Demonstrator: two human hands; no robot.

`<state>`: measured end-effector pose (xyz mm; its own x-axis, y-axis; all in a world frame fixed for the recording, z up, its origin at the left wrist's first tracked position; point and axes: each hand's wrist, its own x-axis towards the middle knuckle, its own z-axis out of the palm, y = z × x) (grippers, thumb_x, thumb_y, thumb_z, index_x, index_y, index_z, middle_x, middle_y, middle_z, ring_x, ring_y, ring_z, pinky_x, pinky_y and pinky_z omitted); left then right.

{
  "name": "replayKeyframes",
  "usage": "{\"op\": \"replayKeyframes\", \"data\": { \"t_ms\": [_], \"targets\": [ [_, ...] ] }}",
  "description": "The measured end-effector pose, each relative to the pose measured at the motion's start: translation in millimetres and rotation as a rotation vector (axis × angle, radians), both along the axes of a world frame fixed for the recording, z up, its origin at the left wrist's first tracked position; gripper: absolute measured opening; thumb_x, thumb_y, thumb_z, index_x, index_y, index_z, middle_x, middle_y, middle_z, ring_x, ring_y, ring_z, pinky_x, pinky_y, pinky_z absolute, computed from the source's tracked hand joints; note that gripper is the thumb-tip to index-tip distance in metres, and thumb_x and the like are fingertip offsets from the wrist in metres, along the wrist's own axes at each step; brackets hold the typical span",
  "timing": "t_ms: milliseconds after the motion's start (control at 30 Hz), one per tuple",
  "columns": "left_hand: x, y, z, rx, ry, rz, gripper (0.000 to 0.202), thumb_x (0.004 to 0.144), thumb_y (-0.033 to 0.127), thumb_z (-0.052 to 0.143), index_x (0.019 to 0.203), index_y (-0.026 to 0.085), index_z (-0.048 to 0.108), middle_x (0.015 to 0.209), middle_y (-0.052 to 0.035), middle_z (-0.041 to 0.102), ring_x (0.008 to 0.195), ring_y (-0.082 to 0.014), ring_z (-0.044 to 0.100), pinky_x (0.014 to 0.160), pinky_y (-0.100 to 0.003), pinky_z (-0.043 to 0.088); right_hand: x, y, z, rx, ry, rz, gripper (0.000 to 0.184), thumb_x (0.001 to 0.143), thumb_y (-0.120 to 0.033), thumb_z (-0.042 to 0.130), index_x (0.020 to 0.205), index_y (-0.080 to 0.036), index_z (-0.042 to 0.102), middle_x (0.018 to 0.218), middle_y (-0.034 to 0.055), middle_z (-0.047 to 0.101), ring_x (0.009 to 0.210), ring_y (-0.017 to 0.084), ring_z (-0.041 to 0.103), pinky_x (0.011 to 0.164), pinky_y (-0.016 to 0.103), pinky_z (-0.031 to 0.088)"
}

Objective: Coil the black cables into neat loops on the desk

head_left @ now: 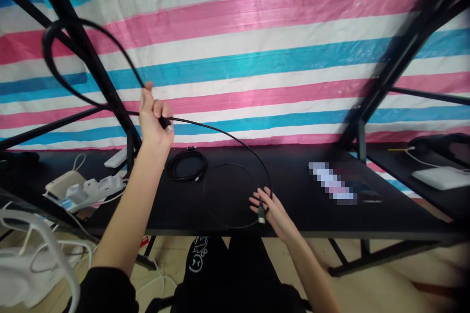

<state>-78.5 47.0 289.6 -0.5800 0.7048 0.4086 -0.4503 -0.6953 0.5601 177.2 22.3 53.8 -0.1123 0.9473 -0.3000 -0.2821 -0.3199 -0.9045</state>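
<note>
My left hand (156,115) is raised at the left, fingers closed around a black cable (227,134). A dark plug (164,122) with a pale tip pokes out of its palm. From this fist a big loop of cable stands up to the upper left, and another length arcs down to my right hand (273,209). That hand is low over the black table, its fingers fairly straight with the cable running between them. A second plug (261,215) with a light metal end hangs at its fingers. A thin cable loop (216,222) curves over the table to the left of it.
A coiled black cable (186,165) lies on the black table (293,217). Right of it is a pixelated phone-like object (332,183). A power strip with white chargers (97,187) sits at the left. Black metal frame bars (97,66) slant before a striped sheet (253,63).
</note>
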Motion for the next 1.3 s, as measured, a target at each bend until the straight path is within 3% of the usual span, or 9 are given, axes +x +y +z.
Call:
{"op": "replayKeyframes", "data": {
  "t_ms": [100, 233, 500, 567, 667, 900, 1067, 1167, 1300],
  "targets": [
    [-12.9, 6.1, -15.8, -0.02, -0.112, 0.066, 0.025, 0.098, 0.024, 0.037, 0.077, 0.022, 0.051, 0.041, 0.0095, 0.022, 0.033, -0.0052, 0.028, 0.038, -0.017, 0.029, -9.4, -2.5, 8.2, 0.037, 0.183, 0.052, 0.056, 0.073, -0.049, 0.068, 0.118, -0.02, 0.051, 0.083, 0.0044, 0.065, 0.053, 0.012, 0.06, 0.042, 0.022, 0.047],
    [-37.9, 4.6, -55.5, -0.093, -0.096, 0.102, 0.021, 0.095, 0.025, 0.044, 0.075, 0.021, 0.048, 0.04, 0.0104, 0.026, 0.035, -0.0047, 0.034, 0.042, -0.015, 0.033, 15.6, 3.6, 36.8, 0.122, 0.081, 0.019, 0.044, 0.068, -0.051, 0.071, 0.095, -0.019, 0.057, 0.051, -0.0106, 0.033, 0.032, 0.001, 0.02, 0.031, 0.015, 0.013],
    [-55.8, -30.5, -170.5, -0.464, 0.215, 0.091, 0.037, 0.065, 0.048, 0.073, 0.085, 0.021, 0.057, 0.067, 0.003, 0.061, 0.073, -0.013, 0.065, 0.07, -0.024, 0.052, 82.7, 17.8, 136.0, 0.482, -0.168, 0.175, 0.025, 0.085, -0.047, 0.053, 0.089, -0.023, 0.053, 0.054, -0.0088, 0.025, 0.035, 0.004, 0.014, 0.032, 0.018, 0.009],
    [-52.2, -40.5, -187.4, -0.473, 0.397, 0.05, 0.037, 0.068, 0.044, 0.072, 0.097, 0.024, 0.06, 0.095, -0.0039, 0.067, 0.092, -0.0185, 0.065, 0.079, -0.031, 0.053, 84.9, 24.7, 157.4, 0.631, -0.236, 0.157, 0.022, 0.087, -0.045, 0.051, 0.09, -0.023, 0.052, 0.056, -0.0075, 0.029, 0.035, 0.004, 0.021, 0.032, 0.019, 0.014],
    [-48.7, -52.1, -198.1, -0.43, 0.839, -0.027, 0.026, 0.073, 0.032, 0.07, 0.099, 0.027, 0.067, 0.135, -0.0075, 0.05, 0.121, -0.0266, 0.051, 0.097, -0.041, 0.046, 81.5, 42.5, 184.2, 0.791, -0.379, 0.231, 0.023, 0.085, -0.044, 0.054, 0.089, -0.021, 0.053, 0.064, -0.0033, 0.044, 0.044, 0.007, 0.042, 0.039, 0.021, 0.032],
    [-37.3, -45.5, -186.3, -0.347, 1.527, -0.091, 0.041, 0.087, 0.021, 0.043, 0.122, 0.034, 0.059, 0.138, -0.0058, 0.05, 0.131, -0.0262, 0.041, 0.11, -0.054, 0.026, 76.5, 70.8, 250.6, 0.879, -0.553, 0.191, 0.025, 0.084, -0.034, 0.053, 0.101, -0.018, 0.062, 0.054, -0.0068, 0.031, 0.039, 0.005, 0.024, 0.035, 0.02, 0.015],
    [2.4, -27.5, -133.2, -0.274, 1.278, 0.146, 0.061, 0.083, 0.031, 0.056, 0.14, 0.033, 0.034, 0.146, -0.0081, 0.037, 0.135, -0.0271, 0.034, 0.109, -0.05, 0.029, 57.0, 50.1, 285.9, 1.057, -0.635, 0.141, 0.014, 0.073, -0.028, 0.066, 0.08, -0.016, 0.064, 0.049, -0.0062, 0.036, 0.039, 0.004, 0.027, 0.035, 0.02, 0.015],
    [36.7, -14.1, -96.0, -0.22, 1.153, 0.068, 0.097, 0.071, 0.038, 0.072, 0.146, 0.031, 0.011, 0.151, -0.013, 0.025, 0.138, -0.0296, 0.026, 0.11, -0.049, 0.026, 38.1, 44.4, 283.2, 1.074, -0.536, 0.21, 0.013, 0.07, -0.025, 0.067, 0.075, -0.015, 0.06, 0.048, -0.0072, 0.037, 0.038, 0.003, 0.024, 0.036, 0.019, 0.016],
    [69.1, 7.1, -69.5, -0.205, 0.91, 0.119, 0.085, 0.07, 0.041, 0.072, 0.14, 0.023, 0.027, 0.115, -0.0111, 0.058, 0.111, -0.0237, 0.057, 0.099, -0.039, 0.041, 30.2, 53.6, 266.6, 0.991, -0.36, 0.254, 0.018, 0.07, -0.028, 0.065, 0.08, -0.017, 0.055, 0.045, -0.0108, 0.027, 0.038, 0.003, 0.018, 0.037, 0.019, 0.012]
  ]
}}
